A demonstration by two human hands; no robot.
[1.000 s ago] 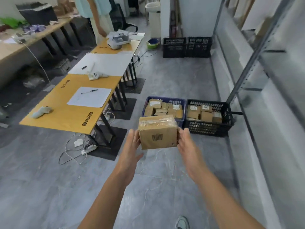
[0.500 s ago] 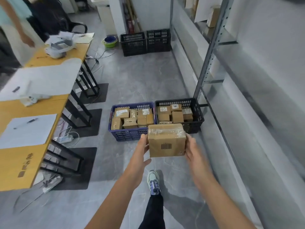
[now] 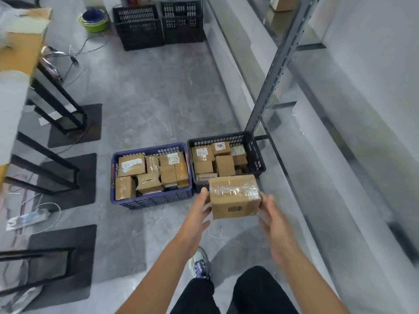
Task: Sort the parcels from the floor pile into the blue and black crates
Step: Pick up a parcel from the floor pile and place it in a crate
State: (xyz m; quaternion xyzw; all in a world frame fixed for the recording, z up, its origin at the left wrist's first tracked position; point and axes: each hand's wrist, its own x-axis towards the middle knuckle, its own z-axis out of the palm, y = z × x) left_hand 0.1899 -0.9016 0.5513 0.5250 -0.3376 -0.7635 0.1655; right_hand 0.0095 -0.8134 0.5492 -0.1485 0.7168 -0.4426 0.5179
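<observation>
Fingers (image 3: 204, 194) against taped, boxy cardboard parcel (image 3: 234, 197)

Two crates stand side by side on the floor, touching: the left crate (image 3: 149, 201) and the right crate (image 3: 257, 155). Each holds parcels. A shelving upright (image 3: 272, 73) stands behind the right crate's far right corner. A carton (image 3: 234, 197) sits between the left hand (image 3: 197, 214) and right hand (image 3: 275, 220), overlapping the right crate's near wall in view. Table legs (image 3: 56, 114) stand left. Two rear crates (image 3: 138, 26) stand far behind.
</observation>
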